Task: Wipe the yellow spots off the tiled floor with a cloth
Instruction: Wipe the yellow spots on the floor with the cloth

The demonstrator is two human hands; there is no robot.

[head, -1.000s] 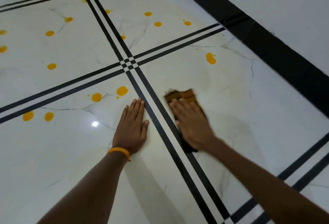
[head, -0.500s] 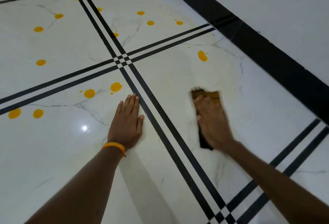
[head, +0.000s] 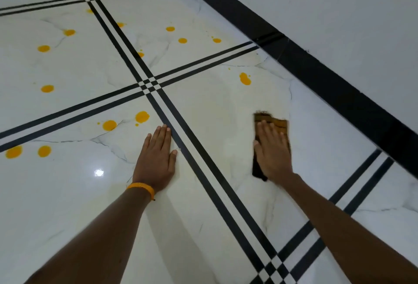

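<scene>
My right hand (head: pixel 272 151) presses flat on a brown cloth (head: pixel 279 123) on the white marbled tile floor (head: pixel 214 114), right of the black double stripe. My left hand (head: pixel 157 159), with an orange band on its wrist, lies flat with fingers together on the tile left of that stripe. A yellow spot (head: pixel 245 78) lies on the same tile as the cloth, beyond it. Two larger yellow spots (head: pixel 142 116) sit just beyond my left fingertips. Several more yellow spots (head: pixel 44 48) dot the far tiles. A pale yellowish smear (head: pixel 212 130) shows on the tile between my hands.
A black skirting band (head: pixel 316 69) runs diagonally along the grey wall (head: pixel 339 1) on the right, close to the cloth. Black double stripes (head: pixel 192 155) cross the floor and meet at a junction ahead and another at the lower right. A light glare (head: pixel 98 172) shines left of my left hand.
My right hand has slid the cloth to the right, away from the black stripe and toward the wall. My left hand has stayed planted.
</scene>
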